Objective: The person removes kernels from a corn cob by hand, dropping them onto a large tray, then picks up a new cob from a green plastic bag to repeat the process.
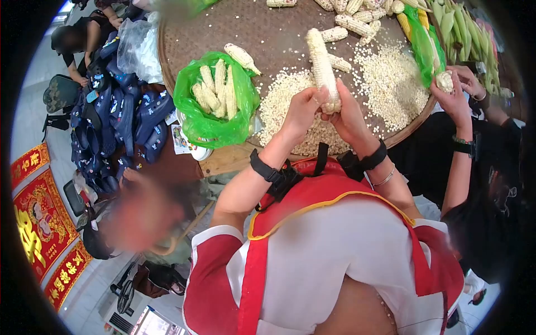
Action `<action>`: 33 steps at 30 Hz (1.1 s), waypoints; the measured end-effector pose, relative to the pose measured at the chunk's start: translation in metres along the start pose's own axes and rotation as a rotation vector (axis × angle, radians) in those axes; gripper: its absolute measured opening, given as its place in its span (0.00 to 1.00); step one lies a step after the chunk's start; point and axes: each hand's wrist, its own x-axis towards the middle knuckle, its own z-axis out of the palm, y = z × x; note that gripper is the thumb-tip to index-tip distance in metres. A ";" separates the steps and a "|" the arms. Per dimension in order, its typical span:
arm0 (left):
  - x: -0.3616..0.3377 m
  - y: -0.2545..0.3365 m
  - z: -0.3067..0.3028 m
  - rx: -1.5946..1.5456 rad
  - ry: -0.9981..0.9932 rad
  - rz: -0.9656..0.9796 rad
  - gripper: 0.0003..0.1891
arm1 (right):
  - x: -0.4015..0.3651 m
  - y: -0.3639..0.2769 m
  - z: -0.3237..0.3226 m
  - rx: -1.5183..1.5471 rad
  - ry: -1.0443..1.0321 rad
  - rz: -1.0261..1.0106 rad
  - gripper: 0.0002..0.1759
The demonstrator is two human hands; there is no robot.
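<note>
Our left hand and right hand, fingers closed around 1 cob; kernels heaped on tray, whole cobs unshelled at 12 o'clock.

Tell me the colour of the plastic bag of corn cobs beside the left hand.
The bag is bright green; the head view shows it best.

White corn cob, long and pale, stood nearly upright, tip pointing away. Rows of kernels showed along visible length. Lower end sat gripped between left hand and right hand, above heap of loose kernels on woven tray.
</note>
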 end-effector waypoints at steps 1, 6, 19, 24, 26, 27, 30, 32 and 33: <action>-0.001 -0.002 -0.001 -0.002 0.001 -0.004 0.15 | -0.001 0.002 0.001 0.000 0.002 0.004 0.21; -0.003 -0.002 -0.006 -0.039 -0.012 0.078 0.15 | -0.006 -0.005 0.005 0.051 -0.010 0.005 0.23; -0.015 -0.020 0.008 0.134 0.005 0.177 0.19 | -0.012 0.025 -0.007 0.026 0.028 -0.092 0.20; -0.016 -0.018 -0.005 0.004 -0.072 0.155 0.19 | -0.020 0.014 -0.004 0.102 -0.018 0.003 0.22; -0.017 -0.020 -0.003 0.041 -0.115 0.204 0.19 | -0.015 0.019 -0.014 0.131 -0.038 0.009 0.22; -0.020 -0.020 -0.001 0.076 -0.150 0.252 0.19 | -0.016 0.019 -0.015 0.159 -0.063 0.021 0.23; -0.030 -0.017 0.011 0.150 -0.085 0.226 0.19 | -0.023 0.017 -0.007 0.131 -0.037 0.016 0.21; -0.029 -0.022 0.012 0.181 -0.035 0.279 0.18 | -0.022 0.022 -0.007 0.088 0.001 -0.007 0.20; -0.029 -0.026 0.012 0.211 0.015 0.331 0.17 | -0.022 0.025 -0.007 0.045 0.040 -0.029 0.20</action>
